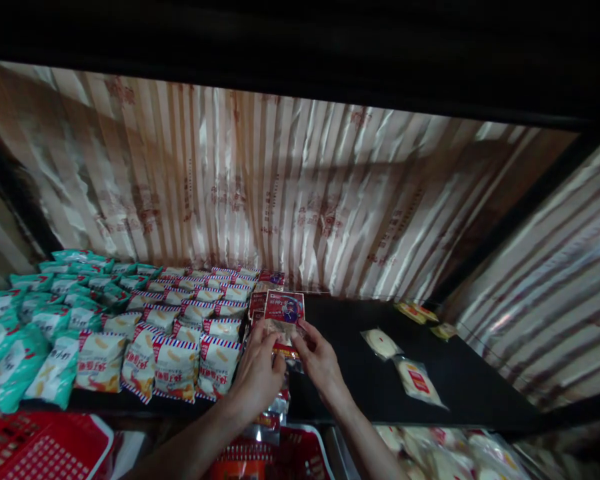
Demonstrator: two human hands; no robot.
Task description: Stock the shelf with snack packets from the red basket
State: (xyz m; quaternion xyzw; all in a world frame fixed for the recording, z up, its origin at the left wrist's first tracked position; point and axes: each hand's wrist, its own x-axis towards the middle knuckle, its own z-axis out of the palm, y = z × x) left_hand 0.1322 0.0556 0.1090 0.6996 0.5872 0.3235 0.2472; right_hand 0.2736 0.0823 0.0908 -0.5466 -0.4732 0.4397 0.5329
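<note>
Both my hands hold a red snack packet point(285, 317) over a dark shelf point(360, 387). My left hand point(258, 373) grips its left lower edge with the fingers curled. My right hand point(320, 360) pinches its right edge. The packet stands at the front of a short row of similar red packets point(270, 280). Just left of it lie rows of white packets with red and blue striped borders point(190, 333).
Teal packets point(35, 313) fill the shelf's left end. Clear bags with pale round cakes point(416, 377) and small yellow packets point(416, 311) lie at the right. Striped shiny foil point(260, 187) lines the back and side. Red baskets point(40, 447) sit below the shelf.
</note>
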